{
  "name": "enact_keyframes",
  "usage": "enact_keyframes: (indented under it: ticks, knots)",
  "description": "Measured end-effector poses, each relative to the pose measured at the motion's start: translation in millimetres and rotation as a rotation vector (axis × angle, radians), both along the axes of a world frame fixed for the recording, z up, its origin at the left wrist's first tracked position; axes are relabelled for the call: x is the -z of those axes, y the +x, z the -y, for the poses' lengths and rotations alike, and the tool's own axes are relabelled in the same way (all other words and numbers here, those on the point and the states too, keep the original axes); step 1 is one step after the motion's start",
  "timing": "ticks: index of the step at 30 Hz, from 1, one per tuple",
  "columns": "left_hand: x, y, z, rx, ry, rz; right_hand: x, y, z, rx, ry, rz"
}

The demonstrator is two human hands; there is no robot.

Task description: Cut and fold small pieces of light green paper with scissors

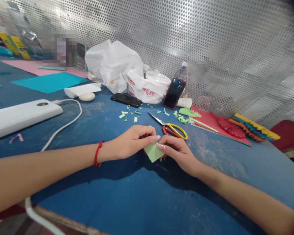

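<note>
Green paper [154, 153]: held over the blue counter [100, 202] between both hands; seems folded, no cuts in its visible part.
Left hand [133, 139]: fingers closed on its far-left edge.
Right hand [181, 153]: fingers pinching its right side.
Scissors [163, 124]: just beyond the right hand, crowding it.
Green scraps [135, 119]: scattered farther off, before the black phone [126, 99].

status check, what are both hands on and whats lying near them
Left hand and right hand both pinching the green paper. Scissors unheld, just beyond the hands. Green scraps scattered farther back.
</note>
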State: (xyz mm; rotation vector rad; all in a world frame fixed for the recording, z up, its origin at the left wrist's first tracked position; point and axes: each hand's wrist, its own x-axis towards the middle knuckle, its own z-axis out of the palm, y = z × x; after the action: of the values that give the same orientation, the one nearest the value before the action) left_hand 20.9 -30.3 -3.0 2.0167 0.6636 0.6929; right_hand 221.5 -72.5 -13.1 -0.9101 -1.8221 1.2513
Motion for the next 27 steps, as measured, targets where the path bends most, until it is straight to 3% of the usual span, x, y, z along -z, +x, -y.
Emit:
enact_keyframes:
  ticks: [4, 9, 14, 17, 23, 27]
  knots:
    - [-1.1, 0, 1, 0.046, -0.005, -0.028, 0.9, 1, -2, -0.003, 0.036, 0.038]
    - [0.3, -1, 4, 0.088, 0.011, -0.012, 2.1, 2, -3, -0.079, -0.103, -0.033]
    - [-3.7, -3, -3, -0.11, -0.032, 0.164, -1.4, 3, 1, -0.159, -0.244, -0.09]
    - [-7.0, -3, -7, -0.193, -0.142, 0.279, -1.3, 3, 2, -0.159, -0.216, -0.101]
    - [-2.3, 1, -3, -0.116, -0.408, 0.33, 6.4, 4, -1, 0.003, -0.11, -0.3]
    - [3.1, 3, -4, -0.08, -0.384, 0.233, 7.3, 3, -3, 0.031, -0.002, -0.2]
